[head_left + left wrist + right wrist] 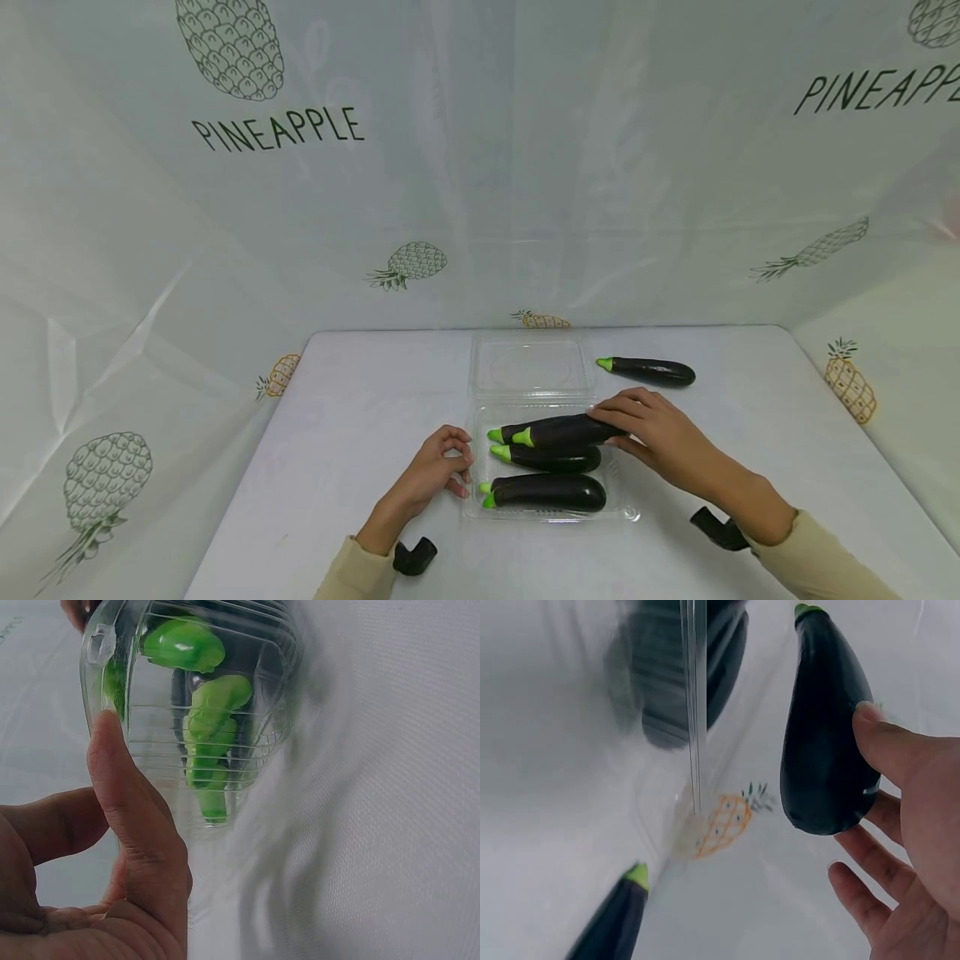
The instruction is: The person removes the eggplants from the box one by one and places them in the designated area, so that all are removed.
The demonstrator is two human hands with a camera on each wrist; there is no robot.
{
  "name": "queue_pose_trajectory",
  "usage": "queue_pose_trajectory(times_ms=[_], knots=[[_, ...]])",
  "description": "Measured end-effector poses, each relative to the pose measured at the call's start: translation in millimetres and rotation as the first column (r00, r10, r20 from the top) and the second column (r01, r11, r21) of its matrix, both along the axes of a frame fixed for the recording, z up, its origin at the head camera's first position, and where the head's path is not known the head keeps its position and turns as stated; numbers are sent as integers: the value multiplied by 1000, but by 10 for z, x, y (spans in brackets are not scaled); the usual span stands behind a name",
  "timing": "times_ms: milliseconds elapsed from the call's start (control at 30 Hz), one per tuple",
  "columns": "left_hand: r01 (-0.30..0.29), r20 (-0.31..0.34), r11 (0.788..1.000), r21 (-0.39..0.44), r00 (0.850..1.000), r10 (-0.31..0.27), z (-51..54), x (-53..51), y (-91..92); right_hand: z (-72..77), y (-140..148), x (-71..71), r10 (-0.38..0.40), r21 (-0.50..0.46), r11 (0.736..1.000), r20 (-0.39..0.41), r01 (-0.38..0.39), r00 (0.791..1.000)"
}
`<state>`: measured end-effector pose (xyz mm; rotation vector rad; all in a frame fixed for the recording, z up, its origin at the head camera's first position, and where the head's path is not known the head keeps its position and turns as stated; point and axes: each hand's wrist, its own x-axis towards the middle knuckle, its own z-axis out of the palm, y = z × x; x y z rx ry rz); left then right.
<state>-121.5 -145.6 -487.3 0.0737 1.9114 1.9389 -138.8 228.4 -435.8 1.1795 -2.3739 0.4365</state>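
Observation:
My right hand (pixel 660 433) grips the thick end of a dark eggplant (pixel 562 431) with a green stem, held over an open clear plastic clamshell box (pixel 551 515). In the right wrist view, thumb and fingers pinch this eggplant (pixel 825 735) from its side. Inside the box several more eggplants lie side by side, among them a front one (pixel 555 492) and a middle one (pixel 558 458), green stems to the left. At the box's left edge my left hand (pixel 435 467) touches the wall with loosely bent fingers; its thumb (pixel 124 780) lies along the rim in the left wrist view.
Another eggplant (pixel 652 372) lies on the white table (pixel 360 400) behind and right of the box. The box's lid (pixel 532 364) is folded back, flat, toward the far edge. A pineapple-printed sheet (pixel 525 167) hangs behind the table.

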Motion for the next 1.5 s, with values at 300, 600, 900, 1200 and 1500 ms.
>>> queue_pose_trajectory(times_ms=[300, 600, 900, 1200, 1500], knots=[[0, -1, 1000, -3, 1000, 0, -16, -2, 2, 53, 258, -66, -49, -66, 997, -45, 45, 998], [11, -5, 1000, 8, 1000, -11, -40, -24, -1, 68, 563, -123, -149, -101, 984, -38, 144, 988], [7, 3, 1000, -11, 1000, -7, -29, -72, 16, 7, 860, -148, -231, -89, 969, -17, 229, 973], [3, -7, 1000, -6, 1000, -3, 7, -79, -2, -107, 1082, -171, -279, -71, 958, 8, 279, 960], [-18, 4, 1000, -18, 1000, 18, 1, -78, 8, -254, 1235, -187, -319, -48, 946, 51, 321, 946]])
